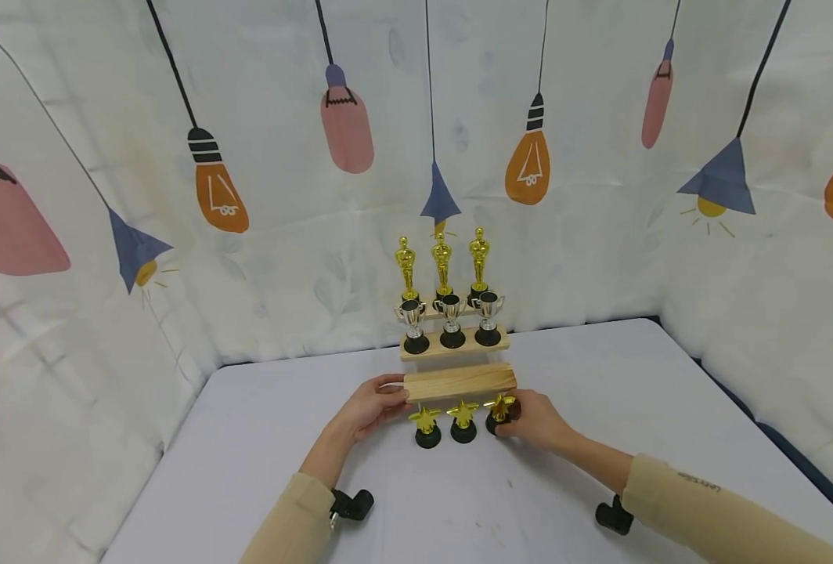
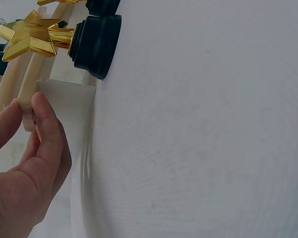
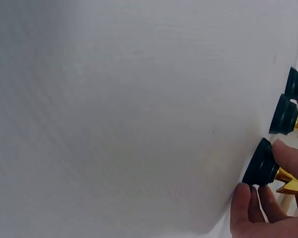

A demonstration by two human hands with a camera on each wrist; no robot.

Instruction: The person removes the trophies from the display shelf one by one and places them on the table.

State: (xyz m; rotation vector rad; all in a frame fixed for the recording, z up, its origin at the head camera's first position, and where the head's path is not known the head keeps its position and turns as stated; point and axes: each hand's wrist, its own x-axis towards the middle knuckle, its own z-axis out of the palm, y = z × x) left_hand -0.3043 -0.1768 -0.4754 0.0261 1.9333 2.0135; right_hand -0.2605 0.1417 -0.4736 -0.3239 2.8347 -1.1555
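Observation:
A pale wooden board (image 1: 459,382) stands in front of two more wooden tiers. My left hand (image 1: 373,407) pinches its left end between thumb and fingers, seen closely in the left wrist view. Before the board, three gold star trophies with black bases form a row: a left one (image 1: 427,428), a middle one (image 1: 463,423) and a right one (image 3: 262,161). My right hand (image 1: 538,423) grips the right star trophy by its black base. Whether that base touches the table cannot be told.
Silver cup trophies (image 1: 452,319) stand on a wooden shelf (image 1: 434,352) behind the board. Gold figure trophies (image 1: 441,262) stand on a tier further back. All are on a white-covered table (image 1: 247,470), with a lamp-patterned cloth (image 1: 290,258) hung behind it.

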